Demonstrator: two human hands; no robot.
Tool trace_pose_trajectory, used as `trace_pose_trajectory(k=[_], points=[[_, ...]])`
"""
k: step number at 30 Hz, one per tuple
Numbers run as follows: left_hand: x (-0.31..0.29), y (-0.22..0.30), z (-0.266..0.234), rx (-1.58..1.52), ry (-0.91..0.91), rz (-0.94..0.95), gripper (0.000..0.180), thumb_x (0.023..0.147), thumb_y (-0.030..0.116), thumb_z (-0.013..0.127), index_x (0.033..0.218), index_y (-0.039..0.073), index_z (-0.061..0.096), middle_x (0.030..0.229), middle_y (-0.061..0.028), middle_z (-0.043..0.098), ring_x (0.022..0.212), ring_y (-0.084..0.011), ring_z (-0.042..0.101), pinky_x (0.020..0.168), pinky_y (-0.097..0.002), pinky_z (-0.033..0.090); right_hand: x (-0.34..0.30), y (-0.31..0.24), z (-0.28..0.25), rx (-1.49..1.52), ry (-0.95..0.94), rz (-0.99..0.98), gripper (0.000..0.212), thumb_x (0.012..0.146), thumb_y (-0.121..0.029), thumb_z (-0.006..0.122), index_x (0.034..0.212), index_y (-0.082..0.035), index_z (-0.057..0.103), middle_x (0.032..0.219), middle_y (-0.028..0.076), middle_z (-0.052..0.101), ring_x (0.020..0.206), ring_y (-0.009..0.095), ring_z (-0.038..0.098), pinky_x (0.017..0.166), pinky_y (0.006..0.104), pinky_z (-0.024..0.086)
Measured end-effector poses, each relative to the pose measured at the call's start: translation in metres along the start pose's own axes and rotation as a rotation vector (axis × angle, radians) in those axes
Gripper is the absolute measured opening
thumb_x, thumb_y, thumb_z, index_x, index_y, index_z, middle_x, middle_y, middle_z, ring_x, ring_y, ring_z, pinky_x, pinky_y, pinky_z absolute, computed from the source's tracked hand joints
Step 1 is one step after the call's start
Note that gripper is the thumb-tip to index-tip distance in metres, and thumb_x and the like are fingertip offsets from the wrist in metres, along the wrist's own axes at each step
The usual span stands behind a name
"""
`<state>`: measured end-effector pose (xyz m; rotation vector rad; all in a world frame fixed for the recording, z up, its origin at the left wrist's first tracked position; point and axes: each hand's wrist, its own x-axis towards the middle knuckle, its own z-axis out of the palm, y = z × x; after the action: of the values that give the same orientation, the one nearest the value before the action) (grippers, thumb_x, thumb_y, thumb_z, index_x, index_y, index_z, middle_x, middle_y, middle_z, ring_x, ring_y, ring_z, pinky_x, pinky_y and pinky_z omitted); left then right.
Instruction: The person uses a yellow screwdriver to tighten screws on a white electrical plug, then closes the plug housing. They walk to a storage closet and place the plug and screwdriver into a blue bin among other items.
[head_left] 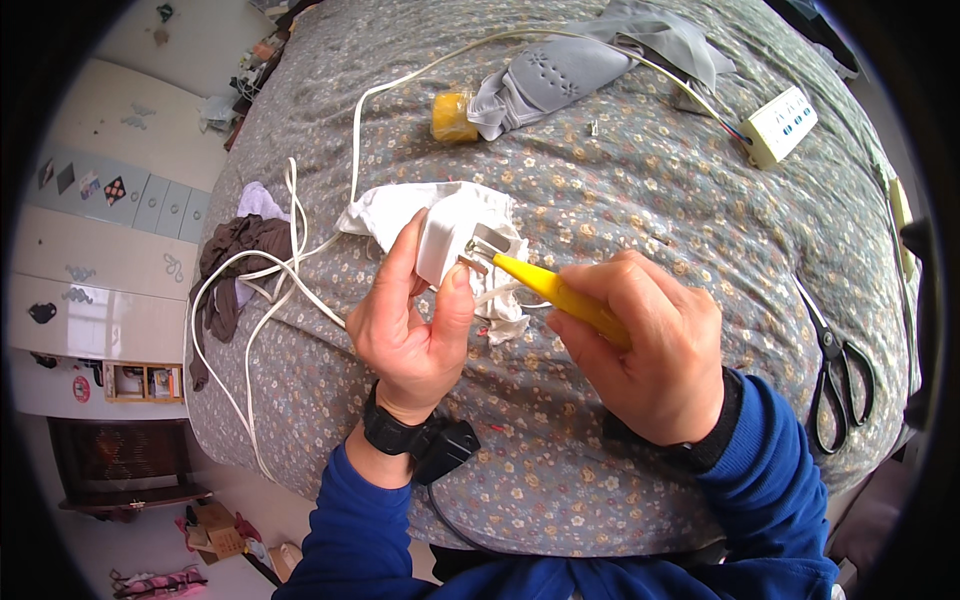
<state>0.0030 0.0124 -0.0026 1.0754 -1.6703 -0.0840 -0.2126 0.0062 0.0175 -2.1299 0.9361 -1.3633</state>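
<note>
- Clock directions run from the white plug, twelve towards the top.
- Brown cloth (222, 258) at nine, crumpled, partly crossed by loops of white cable (253, 405); one strand disappears behind the left hand.
- Left hand (410, 325) at six, its grip closed round the plug's body, thumb and fingers on opposite sides and covering part of it.
- White plug (438, 250) held above the bed, metal prongs facing three; white cloth (385, 213) spreads behind it.
- Yellow block (455, 118) at twelve, just beside a grey garment (555, 88) at one.
- Right hand (655, 340) at four, its grip wrapped round a yellow-handled tool (545, 285) that points at the prongs; whether the tip touches is unclear.
- White socket block (782, 130) past two, coloured wires showing where the cable meets it.
- Black-handled scissors (828, 350) near four, lying apart.
- Beneath everything: a bed (560, 480) with a wrinkled grey floral cover.
- Room: pale cabinets (95, 300) at nine, dark wooden furniture (118, 455) at eight, a cardboard box (217, 535) at seven.
</note>
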Motion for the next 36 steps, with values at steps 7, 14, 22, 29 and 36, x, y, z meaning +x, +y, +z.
trace_pose_trajectory(k=[7, 14, 22, 29, 36], points=[[0.000, -0.001, -0.002, 0.085, -0.022, 0.057, 0.046, 0.090, 0.007, 0.068, 0.130, -0.011, 0.054, 0.114, -0.0230, 0.069, 0.096, -0.0253, 0.072, 0.081, -0.0351, 0.060, -0.001, 0.000, 0.000, -0.023, -0.032, 0.016, 0.015, 0.082, -0.008, 0.074, 0.089, -0.003, 0.062, 0.067, 0.010, 0.058, 0.057, 0.030, 0.062, 0.049, 0.0380, 0.049], [0.000, -0.001, -0.002, 0.113, -0.040, 0.083, 0.047, 0.089, 0.009, 0.069, 0.130, -0.009, 0.055, 0.115, -0.0220, 0.069, 0.096, -0.0261, 0.073, 0.079, -0.0350, 0.060, 0.004, -0.001, -0.005, 0.802, -0.176, 0.728, 0.015, 0.091, -0.010, 0.069, 0.099, 0.000, 0.061, 0.069, 0.004, 0.062, 0.064, 0.015, 0.063, 0.058, 0.0296, 0.050], [0.001, 0.001, -0.001, 0.155, -0.053, 0.079, 0.047, 0.088, 0.010, 0.070, 0.129, -0.008, 0.057, 0.112, -0.0215, 0.070, 0.093, -0.0275, 0.073, 0.077, -0.0344, 0.059, 0.003, 0.006, -0.001, 0.256, -0.092, 0.312, 0.023, 0.076, -0.008, 0.080, 0.088, -0.001, 0.061, 0.075, 0.015, 0.061, 0.064, 0.030, 0.061, 0.057, 0.0350, 0.049], [0.000, 0.016, -0.010, 0.356, -0.131, 0.071, 0.044, 0.088, 0.009, 0.069, 0.127, -0.008, 0.059, 0.112, -0.0190, 0.070, 0.094, -0.0338, 0.071, 0.080, -0.0378, 0.056, 0.004, 0.010, -0.016, 0.538, -0.334, 0.588, 0.029, 0.098, -0.026, 0.063, 0.085, 0.000, 0.066, 0.062, 0.009, 0.059, 0.050, 0.016, 0.057, 0.047, 0.0327, 0.044], [0.015, 0.016, -0.003, 0.225, -0.101, 0.201, 0.044, 0.085, 0.006, 0.068, 0.126, -0.007, 0.057, 0.107, -0.0224, 0.070, 0.090, -0.0389, 0.070, 0.077, -0.0431, 0.057, 0.011, 0.016, -0.011, 0.994, -0.260, 0.783, 0.021, 0.100, -0.027, 0.061, 0.102, -0.007, 0.054, 0.076, 0.002, 0.062, 0.049, 0.006, 0.043, 0.043, 0.0220, 0.033]])
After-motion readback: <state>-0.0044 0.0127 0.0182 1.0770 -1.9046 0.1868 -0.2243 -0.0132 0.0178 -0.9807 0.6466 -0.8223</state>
